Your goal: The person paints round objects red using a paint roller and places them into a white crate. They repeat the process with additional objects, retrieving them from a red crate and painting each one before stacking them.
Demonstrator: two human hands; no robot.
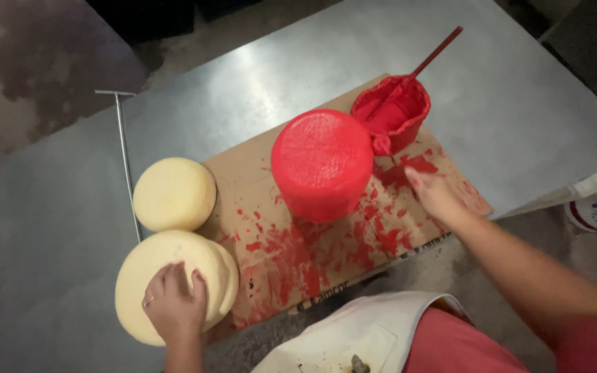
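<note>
Meanwhile, hands worked cheese wheels on splattered cardboard (271,200).
Left hand (174,307) lay spread on a pale wheel (150,266); right hand (437,197), fingers loosely open, hovered beside the red-coated wheel (321,162).

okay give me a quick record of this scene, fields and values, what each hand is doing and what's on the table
left hand: resting open on the nearest pale cheese wheel
right hand: open, beside the red-coated wheel, not holding it
red pot: holds red coating and a stick
cardboard sheet: red-splattered, on metal table
second pale wheel: uncoated

A metal rod (125,159) (T-shaped at top) lies on the steel table (257,90).
</note>
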